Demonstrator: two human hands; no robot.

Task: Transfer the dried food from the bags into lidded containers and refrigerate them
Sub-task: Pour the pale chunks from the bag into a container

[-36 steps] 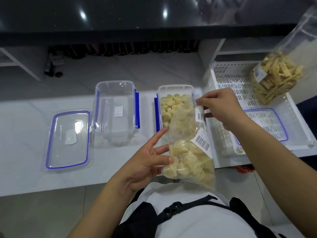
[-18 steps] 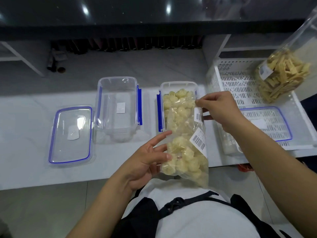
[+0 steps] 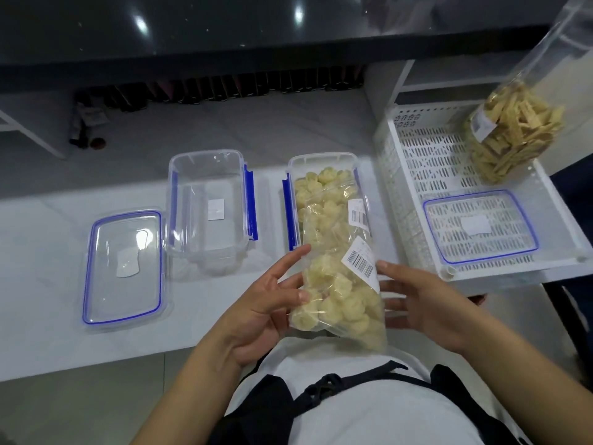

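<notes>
A clear bag of pale dried pieces (image 3: 337,284) lies tilted, its open mouth inside the right clear container (image 3: 321,158), where several pieces have collected. My left hand (image 3: 266,303) grips the bag's lower left, thumb on the front. My right hand (image 3: 426,303) cups the bag's lower right side, with its fingers showing through the plastic. An empty blue-clipped container (image 3: 205,155) stands to the left, with its lid (image 3: 93,268) flat beside it. A second bag of yellow dried strips (image 3: 510,130) leans in the white basket (image 3: 414,175).
Another blue-rimmed lid (image 3: 481,226) lies in the basket's near end. Everything rests on a white counter (image 3: 38,252), whose front edge is close to my body. Beyond it are a grey floor and a dark glossy surface.
My right hand let go of the bag's top and came down to its lower right side. The bag's mouth slid further into the container, and more pieces lie there.
</notes>
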